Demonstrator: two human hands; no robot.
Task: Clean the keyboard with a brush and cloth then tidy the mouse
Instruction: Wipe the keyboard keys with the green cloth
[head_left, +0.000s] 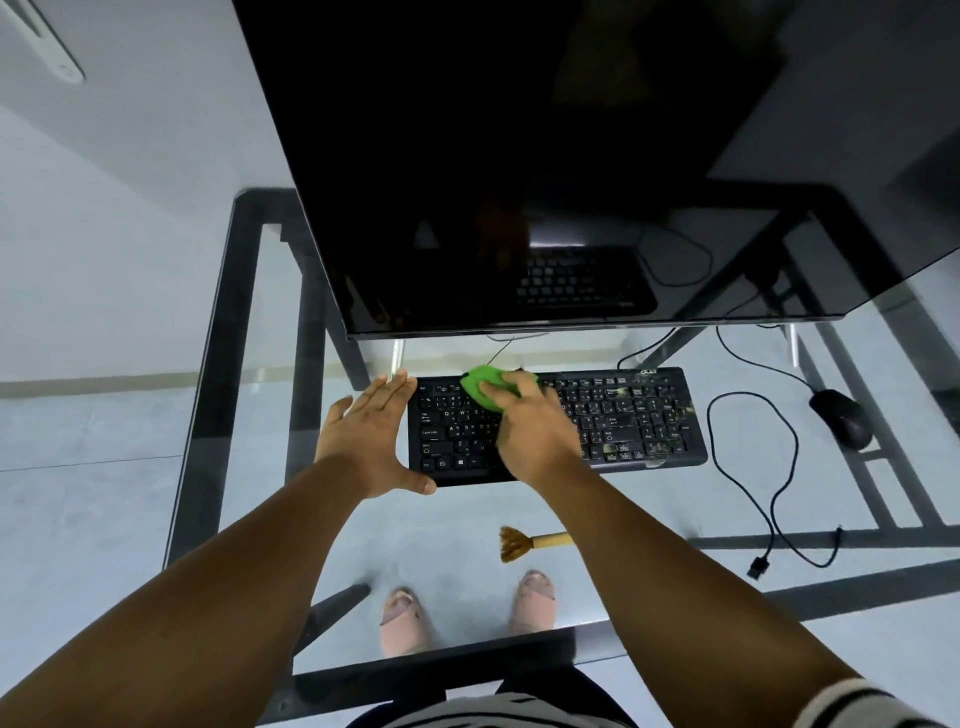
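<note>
A black keyboard (623, 415) lies on the glass desk (649, 587) below the monitor, with pale specks of dirt on its right keys. My right hand (535, 431) presses a green cloth (480, 389) onto the keyboard's upper left keys, fingers laid over the cloth. With straight fingers, my left hand (371, 436) rests flat against the keyboard's left edge, its thumb at the front corner. A brush (524, 542) with brown bristles and a pale handle lies on the glass in front of the keyboard, partly hidden by my right forearm. The black mouse (841, 418) sits to the right of the keyboard.
A large dark monitor (545, 182) stands over the back of the desk. The mouse cable (769, 499) loops across the glass on the right and ends in a loose USB plug (759, 566). My feet in pale sandals show through the glass. The desk frame is black.
</note>
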